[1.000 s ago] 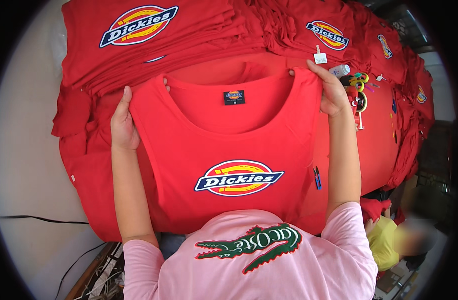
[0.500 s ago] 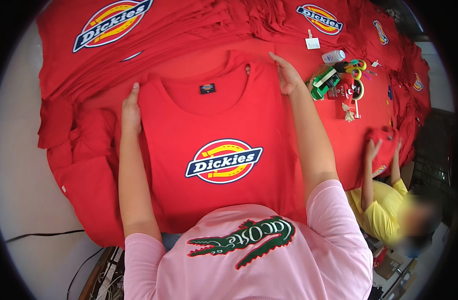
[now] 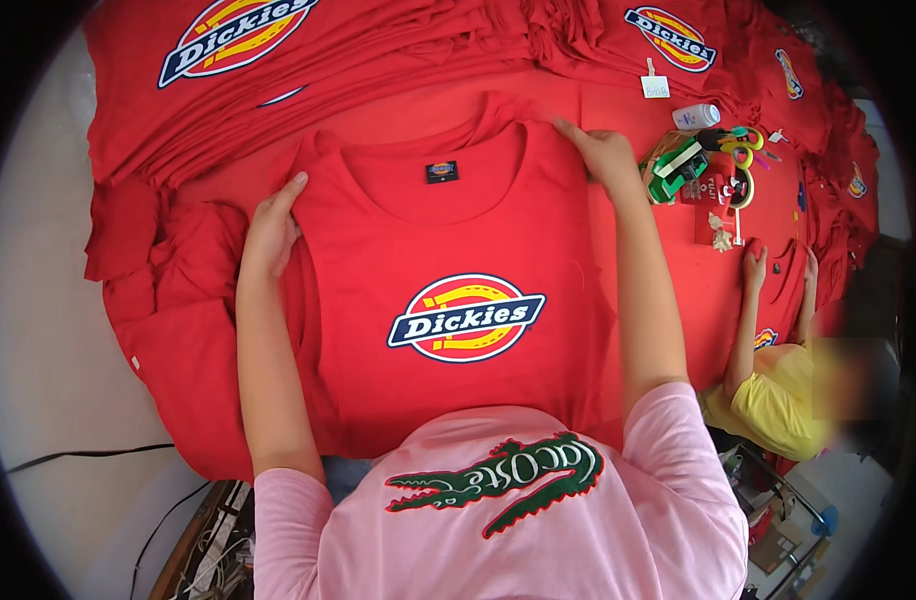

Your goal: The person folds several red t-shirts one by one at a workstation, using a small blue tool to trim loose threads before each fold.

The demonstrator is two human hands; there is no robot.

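Observation:
A red sleeveless shirt [image 3: 458, 245] lies spread in front of me, its scooped neck pointing away. It carries an oval blue, white and yellow print on the chest and a small dark label inside the neck. My left hand [image 3: 274, 230] is at the shirt's left shoulder edge, fingers bent round the cloth and partly hidden by it. At the right shoulder, my right hand [image 3: 608, 160] pinches the fabric between thumb and fingers. More red cloth lies under the shirt at its left side.
Piled red shirts [image 3: 378, 60] line the table's far side, more red cloth [image 3: 193, 300] the left. At right are a white bottle [image 3: 696, 117], yellow-handled scissors [image 3: 743, 145], a green tool [image 3: 678, 170] and a tape roll [image 3: 743, 188]. A co-worker in yellow [image 3: 778, 395] holds another red shirt [image 3: 781, 285].
My right hand has gone from stretched fingers to a pinch at the shoulder. My left fingers have bent round the left edge. The co-worker's shirt is now opened out.

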